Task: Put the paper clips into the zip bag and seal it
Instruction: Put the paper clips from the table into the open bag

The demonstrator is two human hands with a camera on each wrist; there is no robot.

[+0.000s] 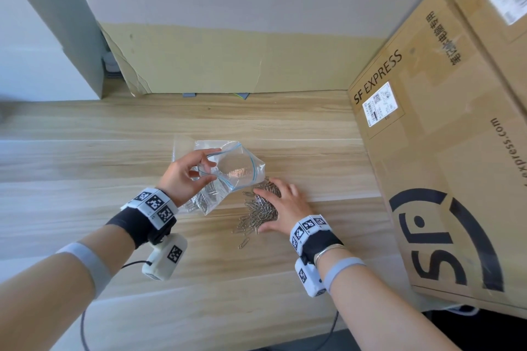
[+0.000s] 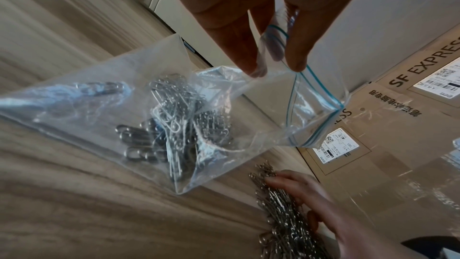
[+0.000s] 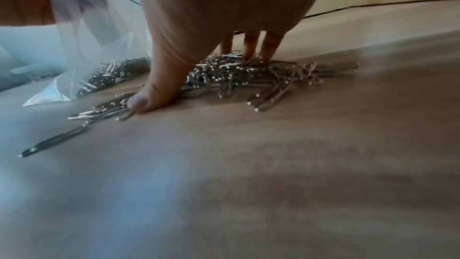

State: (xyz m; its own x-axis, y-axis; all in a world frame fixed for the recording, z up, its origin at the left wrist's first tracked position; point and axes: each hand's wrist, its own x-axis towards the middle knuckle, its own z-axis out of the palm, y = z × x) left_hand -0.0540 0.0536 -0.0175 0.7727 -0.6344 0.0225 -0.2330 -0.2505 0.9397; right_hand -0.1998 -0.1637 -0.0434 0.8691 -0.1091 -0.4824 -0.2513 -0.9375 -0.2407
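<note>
**Gathering the loose clips while the bag mouth is held open**

Loading is the step in hand, and it is part done. The clear plastic zip bag with the blue seal strip [image 1: 225, 171] rests with its lower end on the pale wood-grain tabletop [image 1: 85, 168], its mouth raised and facing right. A batch of silver wire paper clips [image 2: 174, 125] already lies inside the lower part of the bag. The remaining heap of loose paper clips [image 1: 261, 208] lies on the tabletop just beside the bag, on its right.

Hand states:
- The left hand [image 1: 185, 174] pinches the rim of the bag between thumb and fingertips [image 2: 248, 66], holding one wall up so that the mouth stays open.
- The right hand [image 1: 281, 205] lies spread over the loose heap. Its fingers are nearly straight, with fingertips and thumb pressing down on the clips. It has nothing enclosed in a grasp.

A few stray clips lie apart from the heap, toward the near edge of the tabletop. A large brown cardboard shipping box with black print [image 1: 445, 151] stands on the right, well apart from the work.

The next move likely calls for the right hand to close round a bunch of clips, or to sweep them leftward, and deliver them through the open mouth. The left hand should keep the rim raised and spread. Sealing is not yet due while clips remain on the tabletop.
</note>
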